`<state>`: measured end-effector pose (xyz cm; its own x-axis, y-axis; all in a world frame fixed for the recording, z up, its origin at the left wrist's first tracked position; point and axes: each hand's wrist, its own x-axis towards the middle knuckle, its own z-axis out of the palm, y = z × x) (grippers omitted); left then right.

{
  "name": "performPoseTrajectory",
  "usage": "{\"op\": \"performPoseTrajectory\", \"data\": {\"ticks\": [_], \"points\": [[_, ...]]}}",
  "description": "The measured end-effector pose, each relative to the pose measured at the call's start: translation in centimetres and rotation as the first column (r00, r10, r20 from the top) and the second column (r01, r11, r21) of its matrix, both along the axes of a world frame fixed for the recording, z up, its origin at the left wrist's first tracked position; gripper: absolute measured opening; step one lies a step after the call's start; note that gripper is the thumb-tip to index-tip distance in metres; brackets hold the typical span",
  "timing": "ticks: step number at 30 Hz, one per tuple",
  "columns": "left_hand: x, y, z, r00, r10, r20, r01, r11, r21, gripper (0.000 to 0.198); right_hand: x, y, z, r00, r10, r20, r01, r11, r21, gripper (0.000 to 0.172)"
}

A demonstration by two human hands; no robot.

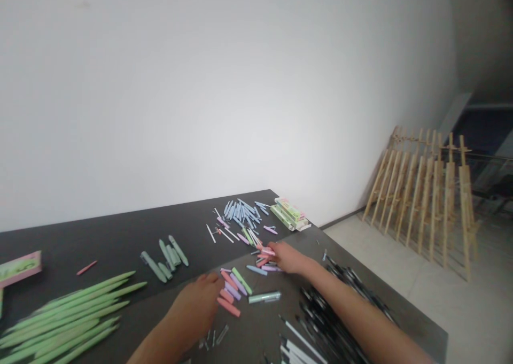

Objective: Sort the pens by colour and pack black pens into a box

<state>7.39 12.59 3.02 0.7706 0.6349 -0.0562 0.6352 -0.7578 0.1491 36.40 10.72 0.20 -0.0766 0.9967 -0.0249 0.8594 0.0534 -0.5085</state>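
Apparently light, stiff, slick pink pen barrels [266,252] at right hand [288,258], grip indiscernible; best pinched mid-length; left hand [196,306] flat.

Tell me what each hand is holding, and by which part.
The right hand touches pink pen parts with its fingertips; the blur hides whether it grips one. The left hand lies palm down beside the pastel caps, with nothing visibly held.
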Motion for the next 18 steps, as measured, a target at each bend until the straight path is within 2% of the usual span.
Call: {"op": "performPoseTrajectory", "data": {"ticks": [3, 6, 14, 16, 18], "points": [[0.9, 1.8, -1.4, 1.0, 0.001, -0.005, 0.0, 0.998, 0.069, 0.053, -0.2, 0.0, -0.4, 0.983, 0.061, 0.17, -0.065, 0.998, 0.018, 0.019], [1.2, 2.8, -2.3, 0.998, -0.048, -0.03, 0.051, 0.994, 0.101, 0.055, -0.3, 0.8, -0.5, 0.949, 0.084, 0.304, -0.095, 0.995, 0.023, 0.018], [2.9, 3.3, -1.6, 0.982, -0.153, -0.114, 0.17, 0.972, 0.161, 0.029, -0.9, 1.8, -0.5, 0.913, 0.132, 0.386, -0.154, 0.988, 0.026, 0.016], [3.2, 3.5, -1.7, 0.977, -0.166, -0.131, 0.186, 0.969, 0.16, 0.03, -0.9, 1.6, -0.1, 0.915, 0.126, 0.382, -0.157, 0.986, 0.052, 0.017], [3.3, 3.8, -1.9, 0.975, -0.173, -0.143, 0.193, 0.971, 0.141, 0.039, -0.6, 1.3, 0.5, 0.942, 0.062, 0.329, -0.108, 0.987, 0.122, 0.016]]}}
